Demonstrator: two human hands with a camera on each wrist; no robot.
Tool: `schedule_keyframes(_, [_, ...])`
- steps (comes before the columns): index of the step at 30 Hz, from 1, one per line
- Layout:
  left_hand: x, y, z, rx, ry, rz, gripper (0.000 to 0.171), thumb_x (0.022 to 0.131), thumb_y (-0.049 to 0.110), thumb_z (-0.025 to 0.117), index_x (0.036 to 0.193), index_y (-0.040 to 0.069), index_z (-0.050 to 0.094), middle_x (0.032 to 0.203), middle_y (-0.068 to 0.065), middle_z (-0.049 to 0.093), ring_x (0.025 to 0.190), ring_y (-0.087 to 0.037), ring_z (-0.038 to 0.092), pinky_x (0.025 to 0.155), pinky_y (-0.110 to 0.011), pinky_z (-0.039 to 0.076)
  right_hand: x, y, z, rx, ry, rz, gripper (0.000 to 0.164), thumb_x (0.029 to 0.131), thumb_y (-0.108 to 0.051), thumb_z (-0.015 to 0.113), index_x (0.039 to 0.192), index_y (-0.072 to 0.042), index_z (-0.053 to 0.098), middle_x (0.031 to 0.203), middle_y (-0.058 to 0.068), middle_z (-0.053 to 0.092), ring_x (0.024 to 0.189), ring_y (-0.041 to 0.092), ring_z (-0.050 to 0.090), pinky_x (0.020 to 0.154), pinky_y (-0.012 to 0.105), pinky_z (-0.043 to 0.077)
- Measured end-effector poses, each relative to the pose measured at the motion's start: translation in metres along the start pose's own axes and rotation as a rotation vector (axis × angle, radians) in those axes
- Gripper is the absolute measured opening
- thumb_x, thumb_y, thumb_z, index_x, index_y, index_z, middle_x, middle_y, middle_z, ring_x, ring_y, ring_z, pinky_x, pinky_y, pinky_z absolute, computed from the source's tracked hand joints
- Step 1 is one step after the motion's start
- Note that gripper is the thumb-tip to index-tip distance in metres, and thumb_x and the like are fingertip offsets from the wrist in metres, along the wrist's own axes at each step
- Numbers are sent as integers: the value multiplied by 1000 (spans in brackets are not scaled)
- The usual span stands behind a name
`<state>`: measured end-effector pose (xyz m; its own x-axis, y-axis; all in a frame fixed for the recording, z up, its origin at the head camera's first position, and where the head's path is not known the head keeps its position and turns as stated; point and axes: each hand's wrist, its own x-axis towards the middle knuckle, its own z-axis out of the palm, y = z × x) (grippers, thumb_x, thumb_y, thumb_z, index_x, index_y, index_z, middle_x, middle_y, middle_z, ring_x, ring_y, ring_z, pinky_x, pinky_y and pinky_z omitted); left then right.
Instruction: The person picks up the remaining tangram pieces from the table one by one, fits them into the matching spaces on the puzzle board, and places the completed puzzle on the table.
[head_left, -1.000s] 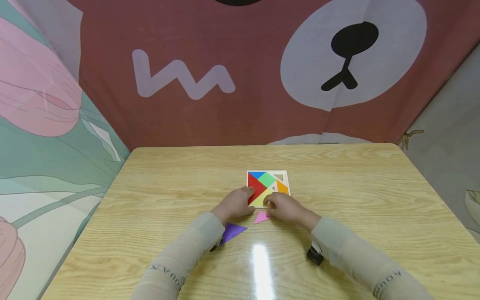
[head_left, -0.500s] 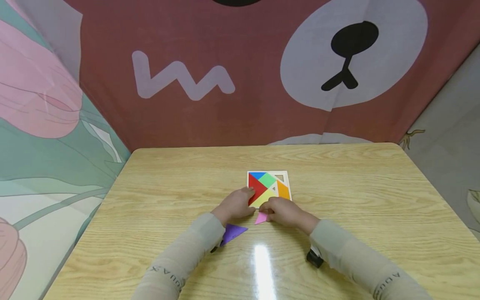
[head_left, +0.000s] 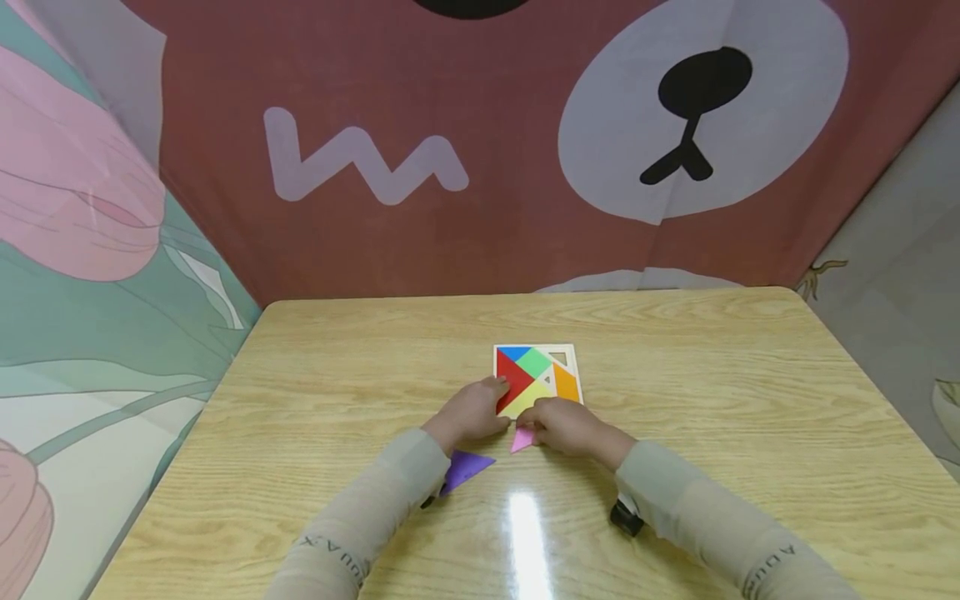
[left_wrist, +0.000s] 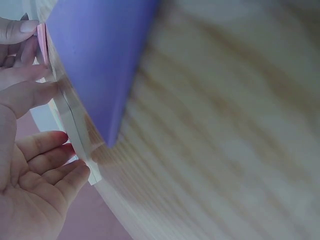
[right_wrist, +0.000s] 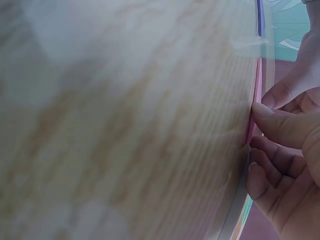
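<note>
A square tangram tray with a pale frame lies mid-table, holding red, blue, green, yellow and orange pieces. My left hand rests at its near left corner, fingers over the red piece and thumb by the near edge. In the left wrist view, that hand's fingers are loosely extended against the tray. Just off the near edge, my right hand pinches a pink tangram piece, partly hidden by the fingers. The right wrist view shows the thumb on the pink piece.
A purple triangle lies on the wooden table beside my left wrist. Two bare recesses show in the tray, a triangular one at the far right corner and another near the middle. A printed cloth hangs behind the table.
My right hand has drawn back from the yellow piece toward me and slightly left, and its fingers have closed on the pink piece. My left hand stays on the tray.
</note>
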<state>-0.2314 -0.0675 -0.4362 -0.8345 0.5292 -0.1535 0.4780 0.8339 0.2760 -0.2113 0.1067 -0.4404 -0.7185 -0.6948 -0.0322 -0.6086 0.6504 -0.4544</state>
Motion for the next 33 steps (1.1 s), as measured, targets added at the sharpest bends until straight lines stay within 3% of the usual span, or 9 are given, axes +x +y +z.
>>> schedule_keyframes(10, [0, 0, 1, -16, -4, -5, 58, 78, 26, 59, 127, 1, 41, 128, -11, 42, 119, -23, 35, 97, -31, 28, 0, -2, 3, -30, 23, 18, 15, 74, -8, 65, 87, -11, 58, 70, -6, 47, 64, 10, 44, 60, 25, 41])
schedule_keyframes(19, [0, -2, 1, -7, 3, -5, 57, 77, 25, 60, 126, 0, 43, 127, -12, 43, 119, -24, 36, 97, -31, 30, -2, -5, 6, 78, 39, 75, 16, 75, -1, 61, 85, -11, 53, 67, -5, 47, 63, 11, 45, 58, 25, 40])
schedule_keyframes(33, [0, -2, 1, 8, 8, 3, 56, 78, 26, 60, 125, 0, 44, 126, -11, 44, 118, -24, 37, 97, -32, 30, -6, 2, 7, 189, 62, -32, 15, 74, 5, 59, 79, -8, 55, 68, -5, 47, 64, 10, 43, 58, 23, 39])
